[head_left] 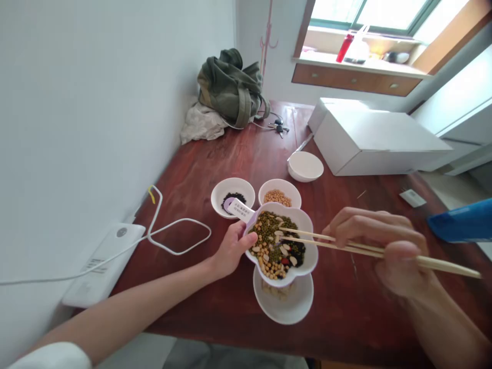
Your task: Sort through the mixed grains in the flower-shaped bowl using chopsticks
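Left hand (230,251) fingers grip white flower-shaped bowl of mixed beans (303,225), steadying it; right hand (378,246) fingers pinch wooden chopsticks (346,245), tips in beans.

Bright window glare, warped edges

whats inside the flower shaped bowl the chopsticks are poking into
The flower shaped bowl holds mixed green, yellow and black beans with pale seeds. The chopsticks reach into them. Deeper layers are covered by the top beans.
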Demonstrator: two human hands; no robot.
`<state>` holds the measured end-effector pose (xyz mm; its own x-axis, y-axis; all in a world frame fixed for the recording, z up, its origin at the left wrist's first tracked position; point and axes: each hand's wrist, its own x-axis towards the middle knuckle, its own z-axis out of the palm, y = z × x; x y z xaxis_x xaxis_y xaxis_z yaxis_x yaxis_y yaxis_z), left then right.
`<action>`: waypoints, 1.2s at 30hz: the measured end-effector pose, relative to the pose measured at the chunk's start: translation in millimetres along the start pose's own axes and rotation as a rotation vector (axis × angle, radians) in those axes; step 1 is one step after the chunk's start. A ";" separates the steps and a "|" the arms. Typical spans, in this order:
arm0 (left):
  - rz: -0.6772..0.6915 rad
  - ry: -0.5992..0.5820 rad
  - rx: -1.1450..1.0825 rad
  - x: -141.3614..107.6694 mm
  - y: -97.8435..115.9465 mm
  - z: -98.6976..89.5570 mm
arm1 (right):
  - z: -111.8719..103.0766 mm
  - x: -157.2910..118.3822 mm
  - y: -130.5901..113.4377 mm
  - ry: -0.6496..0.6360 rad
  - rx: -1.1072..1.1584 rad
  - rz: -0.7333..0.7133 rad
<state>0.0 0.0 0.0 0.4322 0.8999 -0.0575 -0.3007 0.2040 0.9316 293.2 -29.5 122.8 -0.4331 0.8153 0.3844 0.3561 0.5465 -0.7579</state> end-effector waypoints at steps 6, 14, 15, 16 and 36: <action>0.008 0.010 0.000 -1.1 3.3 1.9 | 9.9 1.4 8.3 -0.026 -0.036 -0.086; 0.001 0.030 0.040 -3.1 7.7 2.3 | 1.5 -9.2 -4.0 0.012 0.232 0.026; -0.008 0.038 0.042 -3.2 7.6 2.0 | 0.5 -10.1 -7.7 -0.002 0.244 0.053; -0.017 0.046 0.042 -3.4 7.3 1.8 | -0.1 -10.4 -10.8 -0.016 0.236 0.077; 0.010 0.044 0.034 -2.9 6.8 2.5 | 26.1 -2.3 -10.0 -0.040 -0.073 -0.104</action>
<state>-1.1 -2.2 7.4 0.3909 0.9183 -0.0629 -0.2753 0.1819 0.9440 269.1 -41.9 115.7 -0.5031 0.7462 0.4361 0.3662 0.6411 -0.6745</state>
